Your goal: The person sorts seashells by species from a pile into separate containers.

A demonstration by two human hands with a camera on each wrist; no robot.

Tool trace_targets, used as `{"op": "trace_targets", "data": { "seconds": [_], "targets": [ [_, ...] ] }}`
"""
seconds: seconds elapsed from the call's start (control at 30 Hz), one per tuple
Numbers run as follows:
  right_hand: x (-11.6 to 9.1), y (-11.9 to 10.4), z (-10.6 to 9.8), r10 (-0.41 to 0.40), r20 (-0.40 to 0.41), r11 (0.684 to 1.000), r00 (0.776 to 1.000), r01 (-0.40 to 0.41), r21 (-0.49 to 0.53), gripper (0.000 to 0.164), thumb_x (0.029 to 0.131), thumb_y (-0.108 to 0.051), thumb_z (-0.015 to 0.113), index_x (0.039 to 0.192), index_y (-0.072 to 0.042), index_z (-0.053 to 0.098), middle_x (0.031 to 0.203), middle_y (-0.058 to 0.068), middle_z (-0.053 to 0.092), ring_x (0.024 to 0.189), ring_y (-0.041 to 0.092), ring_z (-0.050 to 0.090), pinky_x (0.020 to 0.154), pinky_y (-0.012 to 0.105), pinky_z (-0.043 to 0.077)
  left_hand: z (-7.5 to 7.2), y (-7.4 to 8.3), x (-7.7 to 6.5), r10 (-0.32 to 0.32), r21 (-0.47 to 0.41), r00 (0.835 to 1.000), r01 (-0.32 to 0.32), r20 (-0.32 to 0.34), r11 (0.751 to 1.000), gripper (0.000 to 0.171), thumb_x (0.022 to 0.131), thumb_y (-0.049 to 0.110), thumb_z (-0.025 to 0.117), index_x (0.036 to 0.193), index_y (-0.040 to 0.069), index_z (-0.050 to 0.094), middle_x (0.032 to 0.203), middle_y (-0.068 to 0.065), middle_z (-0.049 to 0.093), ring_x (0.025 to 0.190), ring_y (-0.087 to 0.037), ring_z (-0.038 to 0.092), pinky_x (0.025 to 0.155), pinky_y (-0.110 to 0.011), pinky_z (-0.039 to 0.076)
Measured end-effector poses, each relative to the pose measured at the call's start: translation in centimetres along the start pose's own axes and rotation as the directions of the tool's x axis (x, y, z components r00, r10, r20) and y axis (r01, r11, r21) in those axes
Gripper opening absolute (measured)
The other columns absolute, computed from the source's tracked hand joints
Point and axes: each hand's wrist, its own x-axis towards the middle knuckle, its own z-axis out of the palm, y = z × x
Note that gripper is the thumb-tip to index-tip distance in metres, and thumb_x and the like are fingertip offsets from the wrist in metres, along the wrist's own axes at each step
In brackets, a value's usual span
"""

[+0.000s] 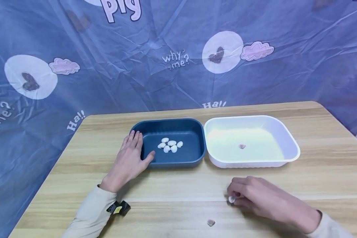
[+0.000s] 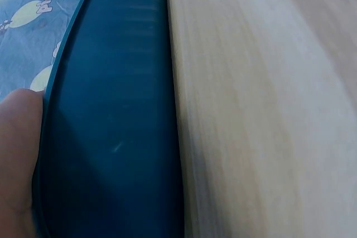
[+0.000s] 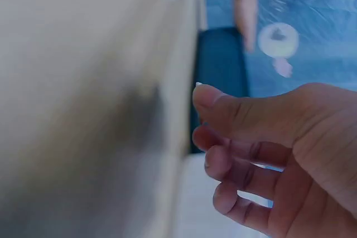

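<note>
My right hand (image 1: 263, 201) pinches a small white seashell (image 1: 231, 199) between thumb and fingers, over the table in front of the white tray (image 1: 253, 161). Only a tip of that shell (image 3: 198, 84) shows past the thumb in the right wrist view. My left hand (image 1: 130, 162) rests on the left end of the dark blue tray (image 1: 174, 163), fingers fairly straight across the rim and thumb at the front edge. Several white seashells (image 1: 172, 143) lie grouped inside the blue tray. One small brownish shell (image 1: 242, 146) lies in the white tray.
Another small brownish shell (image 1: 210, 222) lies on the wooden table (image 1: 166, 215) near the front. The two trays stand side by side, close together. Behind the table hangs a blue printed cloth (image 1: 137, 76).
</note>
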Motion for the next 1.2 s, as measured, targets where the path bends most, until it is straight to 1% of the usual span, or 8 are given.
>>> {"op": "trace_targets", "data": {
  "seconds": [0.13,0.23,0.4,0.67,0.77,0.9,1.0,1.2],
  "targets": [
    [0.2,1.0,-2.6,0.027,-0.095,0.999,0.995,-0.030,-0.033,0.033,0.071,-0.001,0.076,0.090,-0.024,0.063,0.083,-0.022,0.055,0.073,-0.007,0.052,0.064,0.006,0.042,0.2,-0.1,0.0,0.002,0.004,1.000,-0.002,-0.003,1.000,0.085,0.094,0.051,0.051,0.147,-0.011,0.026,0.154,-0.027,0.022,0.146,-0.039,0.008,0.118,-0.048,0.006],
    [0.4,2.6,-4.4,0.055,-0.156,0.996,0.986,-0.064,-0.056,0.035,0.068,0.003,0.077,0.090,-0.021,0.064,0.081,-0.020,0.057,0.070,-0.006,0.051,0.061,0.007,0.041,0.3,-0.2,0.0,0.002,0.007,1.000,-0.002,-0.006,1.000,0.084,0.094,0.051,0.051,0.147,-0.011,0.026,0.154,-0.027,0.023,0.146,-0.039,0.008,0.118,-0.048,0.006],
    [0.5,6.1,-5.5,0.113,-0.198,0.982,0.974,-0.140,-0.130,0.034,0.065,0.004,0.081,0.088,-0.015,0.064,0.074,-0.020,0.054,0.066,-0.006,0.049,0.056,0.012,0.040,0.3,-0.2,0.0,-0.001,0.005,1.000,0.001,-0.004,1.000,0.085,0.094,0.051,0.051,0.147,-0.011,0.026,0.154,-0.027,0.022,0.146,-0.039,0.008,0.118,-0.048,0.006],
    [0.5,10.1,-5.1,0.210,-0.120,0.962,0.970,-0.227,-0.149,0.032,0.066,0.007,0.081,0.078,-0.015,0.061,0.068,-0.017,0.052,0.062,-0.003,0.048,0.053,0.022,0.043,0.3,-0.1,0.0,-0.001,0.012,1.000,0.001,-0.009,1.000,0.085,0.094,0.051,0.051,0.147,-0.011,0.026,0.154,-0.027,0.022,0.146,-0.038,0.009,0.118,-0.048,0.006],
    [0.5,11.1,-4.9,0.296,-0.064,0.943,0.953,-0.302,-0.141,0.028,0.069,0.007,0.078,0.077,-0.014,0.062,0.067,-0.015,0.054,0.063,0.000,0.049,0.055,0.024,0.045,0.3,-0.1,0.0,0.002,0.009,1.000,-0.002,-0.012,1.000,0.085,0.094,0.050,0.052,0.147,-0.011,0.026,0.154,-0.027,0.023,0.146,-0.038,0.009,0.118,-0.048,0.006],
    [0.8,11.9,-4.7,0.402,0.020,0.909,0.916,-0.396,-0.127,0.022,0.074,0.004,0.075,0.079,-0.014,0.064,0.068,-0.012,0.055,0.065,0.004,0.052,0.060,0.027,0.047,0.3,-0.1,0.0,0.000,0.001,1.000,0.000,-0.011,1.000,0.085,0.094,0.050,0.052,0.147,-0.011,0.026,0.154,-0.027,0.023,0.146,-0.038,0.008,0.118,-0.047,0.006],
    [1.0,12.4,-4.5,0.429,0.057,0.900,0.901,-0.422,-0.108,0.018,0.075,-0.001,0.076,0.080,-0.014,0.064,0.069,-0.012,0.056,0.065,0.004,0.052,0.061,0.028,0.047,0.3,-0.1,0.0,0.001,-0.001,1.000,-0.001,-0.018,1.000,0.084,0.094,0.049,0.052,0.147,-0.011,0.026,0.154,-0.027,0.023,0.146,-0.038,0.009,0.118,-0.047,0.006],
    [1.3,12.7,-4.1,0.447,0.088,0.894,0.890,-0.442,-0.066,0.016,0.076,-0.005,0.078,0.082,-0.013,0.065,0.070,-0.011,0.058,0.065,0.004,0.052,0.060,0.026,0.047,0.3,-0.1,-0.1,0.004,0.000,0.999,-0.004,-0.033,1.000,0.083,0.094,0.049,0.052,0.146,-0.011,0.028,0.153,-0.027,0.025,0.146,-0.037,0.010,0.118,-0.047,0.007]
  ]
}}
